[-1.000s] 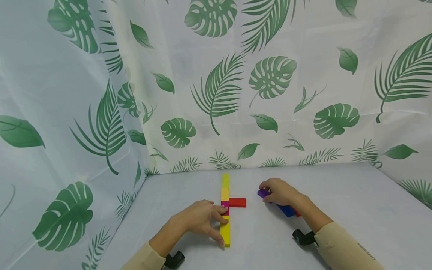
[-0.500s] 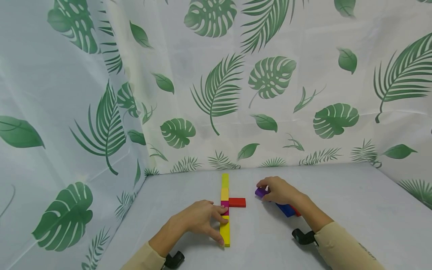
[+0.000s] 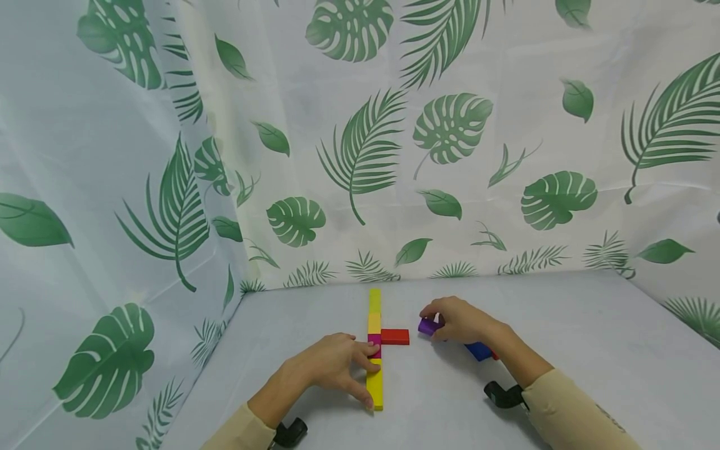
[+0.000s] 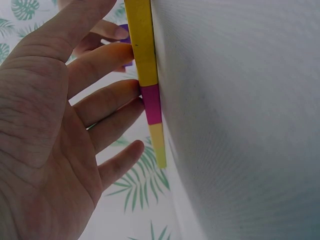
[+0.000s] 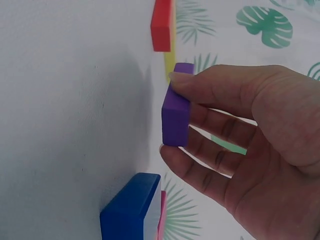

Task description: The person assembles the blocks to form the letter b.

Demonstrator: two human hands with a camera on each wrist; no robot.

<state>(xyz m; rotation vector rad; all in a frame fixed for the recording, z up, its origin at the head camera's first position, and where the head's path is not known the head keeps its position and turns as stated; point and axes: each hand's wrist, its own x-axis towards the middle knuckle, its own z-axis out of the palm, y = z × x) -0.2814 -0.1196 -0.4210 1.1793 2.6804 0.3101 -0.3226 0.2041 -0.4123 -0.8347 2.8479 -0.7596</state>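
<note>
A straight row of flat blocks stands at the middle of the table: a long yellow block [image 3: 377, 390] nearest, then a magenta block [image 3: 371, 338], then lighter yellow blocks [image 3: 374, 312]. Along its left side lies my left hand [image 3: 332, 362], thumb at the near yellow block and fairly straight fingertips touching the yellow and magenta pieces. A red block [image 3: 395, 337] sticks out rightward from the row. Right of it, my right hand [image 3: 464, 322] pinches a purple block [image 5: 175, 117] between thumb and fingers, held close over the table.
Beneath and behind the right hand lies a blue block [image 3: 479, 351], with a bit of red [image 3: 495, 355] beside it. A leaf-print curtain [image 3: 360, 156] hangs behind the white table [image 3: 433, 412]. Black cameras [image 3: 503, 395] sit on both wrists.
My right hand has carried the purple block a little leftward, toward the red block, uncovering the gap beside the blue one. The left hand and the row have stayed put.
</note>
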